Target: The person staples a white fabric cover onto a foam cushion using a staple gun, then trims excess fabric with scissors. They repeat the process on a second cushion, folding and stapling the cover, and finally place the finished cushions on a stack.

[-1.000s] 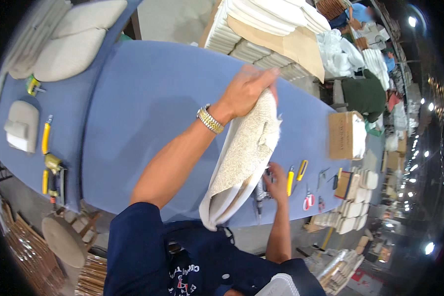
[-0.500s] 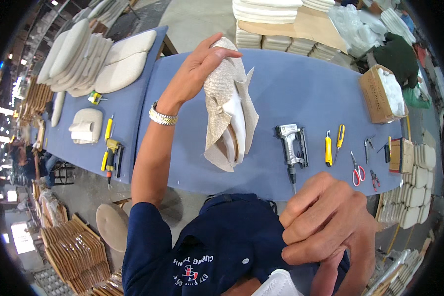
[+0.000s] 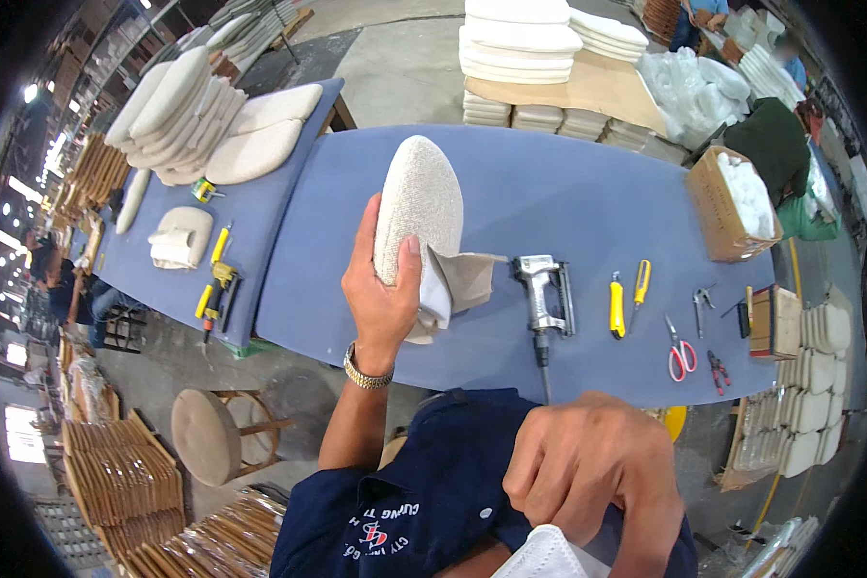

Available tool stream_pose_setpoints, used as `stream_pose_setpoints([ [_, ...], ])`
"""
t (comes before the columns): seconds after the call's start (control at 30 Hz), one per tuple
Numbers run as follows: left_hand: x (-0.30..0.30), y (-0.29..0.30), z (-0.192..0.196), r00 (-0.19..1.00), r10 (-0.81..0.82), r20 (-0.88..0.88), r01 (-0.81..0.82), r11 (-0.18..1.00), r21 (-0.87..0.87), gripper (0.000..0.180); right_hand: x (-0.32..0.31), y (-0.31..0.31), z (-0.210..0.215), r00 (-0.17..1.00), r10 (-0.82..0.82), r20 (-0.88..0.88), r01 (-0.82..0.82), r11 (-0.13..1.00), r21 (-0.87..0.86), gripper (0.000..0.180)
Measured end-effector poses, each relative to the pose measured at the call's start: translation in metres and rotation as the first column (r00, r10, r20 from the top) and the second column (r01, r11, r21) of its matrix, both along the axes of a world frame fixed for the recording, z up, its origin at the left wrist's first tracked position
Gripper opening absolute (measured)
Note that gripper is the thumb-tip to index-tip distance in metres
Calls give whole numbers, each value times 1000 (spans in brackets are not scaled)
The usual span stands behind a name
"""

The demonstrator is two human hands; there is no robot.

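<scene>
Left hand [image 3: 387, 289] raised over the table [image 3: 568, 193], grip pinching the seat cushion [image 3: 416, 207] upright; right hand [image 3: 588, 472] curled near the chest.

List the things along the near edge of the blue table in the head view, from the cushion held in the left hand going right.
Fabric-covered cushion in the left hand → staple gun → yellow utility knife → yellow-handled tool → red-handled scissors → cardboard box.

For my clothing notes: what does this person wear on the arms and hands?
Both hands are bare, without gloves. The left hand has a metal link wristwatch on its wrist, and the forearm is uncovered. A dark blue short sleeve covers the upper arm. The right hand shows no ring or watch.
</scene>
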State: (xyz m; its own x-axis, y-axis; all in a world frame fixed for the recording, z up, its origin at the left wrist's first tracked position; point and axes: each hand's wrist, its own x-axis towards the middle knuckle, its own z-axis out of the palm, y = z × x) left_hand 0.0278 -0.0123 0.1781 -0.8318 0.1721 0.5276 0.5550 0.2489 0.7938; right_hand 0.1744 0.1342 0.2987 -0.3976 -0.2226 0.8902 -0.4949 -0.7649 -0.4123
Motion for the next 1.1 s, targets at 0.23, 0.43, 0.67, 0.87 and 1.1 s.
stream_pose_setpoints([
  [0.23, 20, 20, -3, 987, -21, -160, 0, 992, -126, 61, 12, 8, 12, 998, 12, 67, -9, 999, -34, 19],
  [0.43, 11, 16, -3, 998, -39, -53, 34, 995, -96, 61, 10, 8, 7, 965, -204, -164, 167, 963, -212, 22],
  [0.67, 4, 3, 8, 996, -75, -46, 70, 994, -85, 59, 4, 34, 4, 964, -230, -133, 223, 973, -66, 35],
  [0.87, 10, -3, 8, 995, -98, -21, 97, 993, -64, 60, -21, 30, -12, 938, -302, -170, 279, 949, -149, 45],
  [1.1, 14, -12, 7, 996, -82, 38, 83, 996, -36, 60, -31, 25, 2, 894, -406, -190, 376, 910, -175, 36],
])
